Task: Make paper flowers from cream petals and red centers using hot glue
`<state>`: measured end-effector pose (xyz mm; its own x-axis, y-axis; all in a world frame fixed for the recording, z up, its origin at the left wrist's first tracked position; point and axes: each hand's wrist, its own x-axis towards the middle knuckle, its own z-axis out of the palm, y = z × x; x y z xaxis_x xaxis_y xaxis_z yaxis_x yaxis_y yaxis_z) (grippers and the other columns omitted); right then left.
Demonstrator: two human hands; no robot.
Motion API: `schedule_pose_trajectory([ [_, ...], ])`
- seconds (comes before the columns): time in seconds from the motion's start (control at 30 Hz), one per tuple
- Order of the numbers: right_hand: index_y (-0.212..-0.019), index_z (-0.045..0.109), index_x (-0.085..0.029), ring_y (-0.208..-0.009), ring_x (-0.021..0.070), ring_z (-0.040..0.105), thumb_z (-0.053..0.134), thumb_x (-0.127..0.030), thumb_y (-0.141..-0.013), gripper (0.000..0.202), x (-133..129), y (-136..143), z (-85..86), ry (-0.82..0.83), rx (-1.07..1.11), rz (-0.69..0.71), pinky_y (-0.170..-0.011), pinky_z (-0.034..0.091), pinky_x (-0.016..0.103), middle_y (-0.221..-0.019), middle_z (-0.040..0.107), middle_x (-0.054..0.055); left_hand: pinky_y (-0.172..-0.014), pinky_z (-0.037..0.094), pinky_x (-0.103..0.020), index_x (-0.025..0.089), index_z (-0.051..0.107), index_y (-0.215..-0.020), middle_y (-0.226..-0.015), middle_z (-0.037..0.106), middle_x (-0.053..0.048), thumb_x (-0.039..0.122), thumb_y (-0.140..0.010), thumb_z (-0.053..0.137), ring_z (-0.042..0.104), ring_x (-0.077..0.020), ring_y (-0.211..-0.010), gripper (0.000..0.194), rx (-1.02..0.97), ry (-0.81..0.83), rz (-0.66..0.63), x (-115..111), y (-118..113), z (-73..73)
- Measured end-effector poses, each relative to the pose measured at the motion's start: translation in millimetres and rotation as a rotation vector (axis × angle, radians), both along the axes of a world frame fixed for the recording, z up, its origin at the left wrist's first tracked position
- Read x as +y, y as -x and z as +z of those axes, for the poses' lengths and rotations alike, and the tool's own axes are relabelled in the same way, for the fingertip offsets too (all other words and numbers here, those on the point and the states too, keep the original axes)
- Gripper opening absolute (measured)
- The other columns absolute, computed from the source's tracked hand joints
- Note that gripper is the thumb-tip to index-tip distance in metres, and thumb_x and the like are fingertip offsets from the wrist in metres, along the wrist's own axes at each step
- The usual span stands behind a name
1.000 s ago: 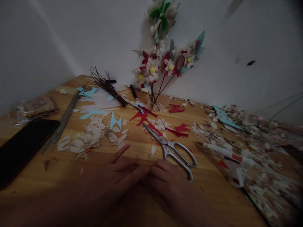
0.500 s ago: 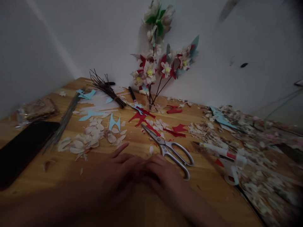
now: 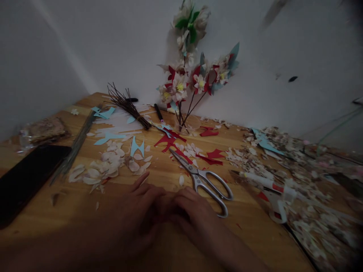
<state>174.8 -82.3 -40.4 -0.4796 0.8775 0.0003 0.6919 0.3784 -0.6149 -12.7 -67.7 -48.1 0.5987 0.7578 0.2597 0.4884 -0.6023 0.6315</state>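
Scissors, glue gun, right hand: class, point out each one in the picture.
Scissors [image 3: 196,175]: head view, on the metal by the pivot.
Glue gun [image 3: 264,182]: head view, on its white barrel.
Right hand [image 3: 196,212]: head view, on its back.

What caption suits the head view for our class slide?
Left hand and right hand close together over a wooden table, near silver scissors and pale petals.

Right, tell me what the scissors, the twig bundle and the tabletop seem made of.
Scissors: metal, probably satin, given the silver-grey sheen. Twig bundle: probably natural wood, matte, judging by its thin, crooked, brown look; imitation is possible. Tabletop: wood or a wood-look laminate, seemingly smooth, with streaky grain.
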Motion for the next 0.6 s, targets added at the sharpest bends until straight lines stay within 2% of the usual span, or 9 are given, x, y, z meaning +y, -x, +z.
schedule_pose_trajectory([
  [0.27, -0.088, 0.063, -0.022, -0.090, 0.0162, 0.053, 0.061, -0.007, -0.079, 0.018, -1.0, -2.6, 2.3, 0.037, 0.022, 0.027, -0.080, 0.041, 0.028, -0.091, 0.061, 0.000, -0.111, 0.016, -0.052, 0.024, 0.045, -0.095, -0.084, 0.065, 0.002, 0.006, -0.060, 0.054, 0.064, -0.0191, -0.083, 0.040, -0.036, -0.007, 0.038, 0.7, 0.9, -7.7],
  [0.47, -0.088, 0.064, -0.022, -0.089, 0.0160, 0.054, 0.061, -0.012, -0.082, 0.012, -0.6, -2.0, -1.6, 0.019, 0.008, 0.029, -0.080, 0.042, 0.028, -0.088, 0.062, 0.000, -0.108, 0.014, -0.062, 0.026, 0.039, -0.101, -0.084, 0.066, 0.002, 0.010, -0.065, 0.053, 0.065, -0.0221, -0.083, 0.042, -0.001, 0.040, -0.028, 4.0, 5.3, -8.1],
  [0.6, -0.085, 0.063, -0.022, -0.087, 0.0163, 0.054, 0.061, -0.014, -0.082, 0.009, -2.5, -1.0, -3.4, -0.013, -0.018, 0.037, -0.078, 0.042, 0.029, -0.086, 0.062, 0.000, -0.108, 0.018, -0.060, 0.024, 0.042, -0.100, -0.084, 0.067, 0.002, 0.010, -0.064, 0.054, 0.066, -0.0228, -0.084, 0.041, -0.026, 0.001, 0.001, 4.3, 5.8, -10.1],
])
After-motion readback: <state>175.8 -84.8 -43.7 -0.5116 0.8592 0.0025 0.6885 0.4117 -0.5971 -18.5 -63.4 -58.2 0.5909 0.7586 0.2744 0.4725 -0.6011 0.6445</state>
